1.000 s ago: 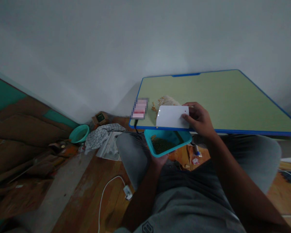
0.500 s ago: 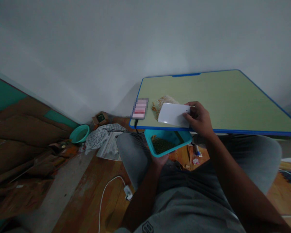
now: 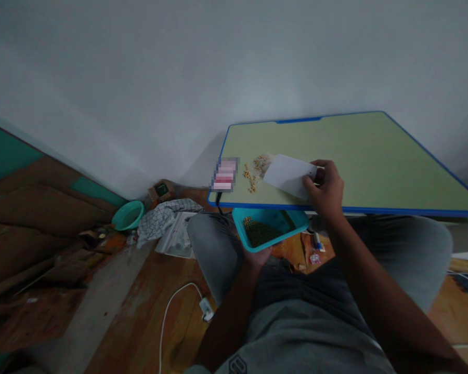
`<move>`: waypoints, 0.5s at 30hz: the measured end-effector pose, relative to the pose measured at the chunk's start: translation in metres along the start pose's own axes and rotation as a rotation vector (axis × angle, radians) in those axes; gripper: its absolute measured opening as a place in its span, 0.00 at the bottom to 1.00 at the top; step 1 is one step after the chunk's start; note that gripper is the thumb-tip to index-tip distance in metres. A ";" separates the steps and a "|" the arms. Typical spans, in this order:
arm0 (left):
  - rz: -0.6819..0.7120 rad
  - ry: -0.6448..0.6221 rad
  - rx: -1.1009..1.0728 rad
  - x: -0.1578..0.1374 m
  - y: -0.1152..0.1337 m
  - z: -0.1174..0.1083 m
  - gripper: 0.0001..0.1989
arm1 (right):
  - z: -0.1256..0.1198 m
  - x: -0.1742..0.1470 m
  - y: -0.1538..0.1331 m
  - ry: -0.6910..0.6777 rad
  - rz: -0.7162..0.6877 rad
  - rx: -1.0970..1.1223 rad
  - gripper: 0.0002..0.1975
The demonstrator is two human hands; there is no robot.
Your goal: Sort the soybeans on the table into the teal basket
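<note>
My right hand pinches one end of a white flat scraper, thumb on top, over the pale green table. Beside the scraper's far left edge lie yellow corn kernels mixed with pale grains; the scraper covers part of the heap. Below the table's front edge, my left hand holds a turquoise plastic tray from underneath, its fingers mostly hidden. Inside the tray, small green beans and a few yellow kernels gather at the left.
A pinkish blurred item lies at the table's left end, with a dark strap hanging down. My knees are under the table. On the floor stand a green basin, a checked cloth and a white cable with a plug.
My right hand has shifted slightly right with the scraper, which has turned so its far end points up and away. More kernels now show left of it. The tray has stayed put.
</note>
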State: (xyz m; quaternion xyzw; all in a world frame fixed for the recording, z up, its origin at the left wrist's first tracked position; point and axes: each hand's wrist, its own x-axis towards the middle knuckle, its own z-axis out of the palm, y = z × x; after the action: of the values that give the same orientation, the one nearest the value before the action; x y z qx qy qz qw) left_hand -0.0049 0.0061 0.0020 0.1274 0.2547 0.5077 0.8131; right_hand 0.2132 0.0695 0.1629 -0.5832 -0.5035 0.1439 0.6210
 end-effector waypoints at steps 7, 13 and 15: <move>0.004 -0.067 -0.016 0.003 -0.002 -0.010 0.38 | 0.000 -0.001 -0.001 0.029 -0.004 0.072 0.18; 0.006 -0.094 -0.006 0.003 -0.001 -0.009 0.38 | -0.002 -0.001 -0.003 -0.206 -0.012 0.114 0.20; 0.012 -0.090 -0.008 0.003 -0.001 -0.008 0.38 | -0.002 -0.002 -0.004 -0.230 -0.012 0.112 0.20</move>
State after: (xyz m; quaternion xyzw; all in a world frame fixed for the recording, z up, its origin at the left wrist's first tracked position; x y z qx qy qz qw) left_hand -0.0072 0.0077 -0.0060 0.1485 0.2153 0.5072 0.8212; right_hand 0.2122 0.0659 0.1662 -0.5242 -0.5662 0.2341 0.5915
